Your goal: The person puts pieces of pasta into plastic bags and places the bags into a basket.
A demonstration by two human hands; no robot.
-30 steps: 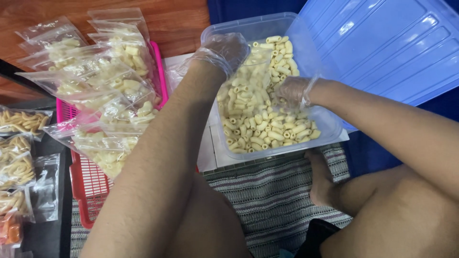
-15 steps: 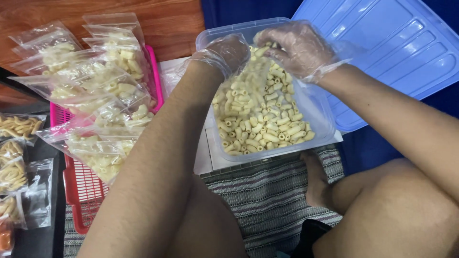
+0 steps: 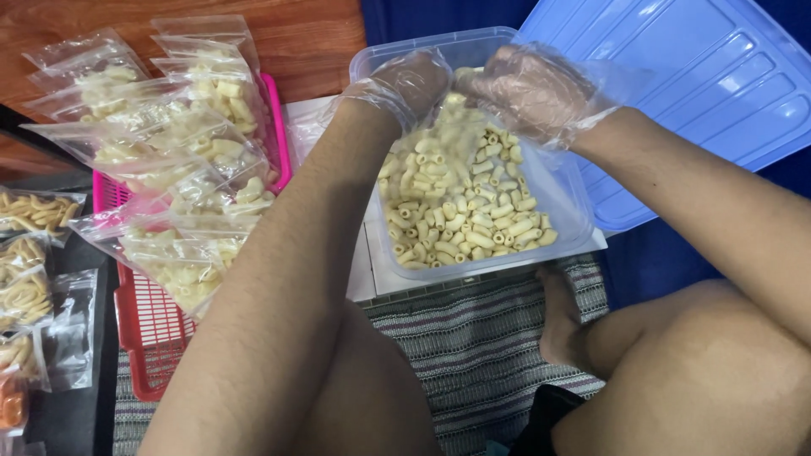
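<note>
While over the tub (image 3: 566,228), left grip (image 3: 405,84) pinching bag (image 3: 448,127), right grip (image 3: 528,93) cupped

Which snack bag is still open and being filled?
The clear bag held between both gloved hands over the clear tub. The filled bags lie piled in the pink basket.

Your clear plastic tub (image 3: 568,221) of short pasta tubes (image 3: 460,215) sits centre. Left of it lies the pink plastic basket (image 3: 152,325) holding clear filled bags (image 3: 182,160); the blue plastic lid (image 3: 676,93) lies right.
</note>
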